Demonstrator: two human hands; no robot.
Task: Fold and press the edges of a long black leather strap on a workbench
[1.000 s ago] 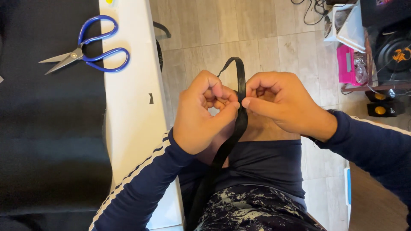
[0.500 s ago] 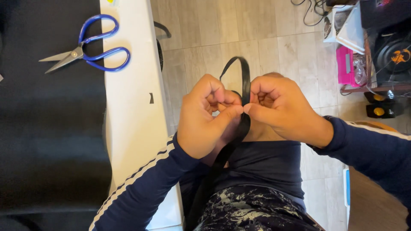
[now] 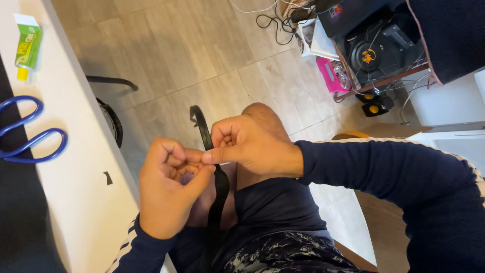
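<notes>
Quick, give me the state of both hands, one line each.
Left hand: closed, fingers pinching the black strap.
Right hand: closed, thumb and fingers pinching the same black strap higher up.

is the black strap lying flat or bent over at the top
Bent over: the black strap rises between the left hand and right hand, then curls leftward above them.

Two hands, the left hand (image 3: 169, 189) and the right hand (image 3: 250, 144), one black strap (image 3: 218, 187), one pair of blue scissors (image 3: 28, 134), one green tube (image 3: 26, 48) and one pink box (image 3: 329, 76).
</notes>
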